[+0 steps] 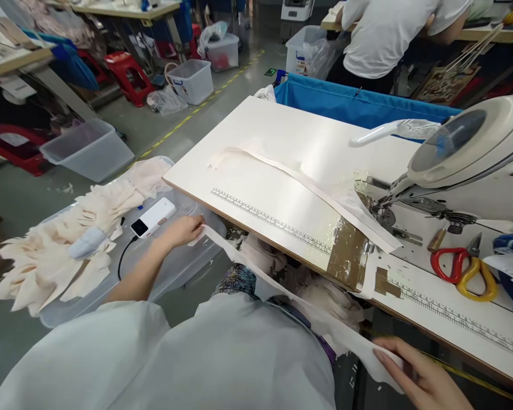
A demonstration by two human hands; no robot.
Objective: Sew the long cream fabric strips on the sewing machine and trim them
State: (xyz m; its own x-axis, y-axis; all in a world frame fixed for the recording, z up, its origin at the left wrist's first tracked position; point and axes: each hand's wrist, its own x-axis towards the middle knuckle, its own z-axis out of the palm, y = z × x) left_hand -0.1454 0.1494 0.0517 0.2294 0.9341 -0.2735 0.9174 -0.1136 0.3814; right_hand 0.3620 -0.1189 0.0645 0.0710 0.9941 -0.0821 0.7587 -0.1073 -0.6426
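A long pale fabric strip (277, 285) hangs stretched across my lap, in front of the table edge. My left hand (188, 229) pinches its far-left end, above a clear plastic bin. At lower right my right hand (416, 364) grips the other end between thumb and fingers. Another pale fabric strip (299, 175) lies curved on the white sewing table (256, 122), its right end beside the needle area of the sewing machine (465, 148). More pale cloth (329, 299) is bunched below the table edge, partly hidden by the held strip.
Left of me, the clear bin (175, 279) carries a heap of pale fabric pieces (60, 250) and a white power bank (154, 217) with a cable. Red-and-yellow scissors (464, 267) lie right of the machine. A blue cloth bin (325, 97) borders the table's back; a person (385, 40) sits beyond.
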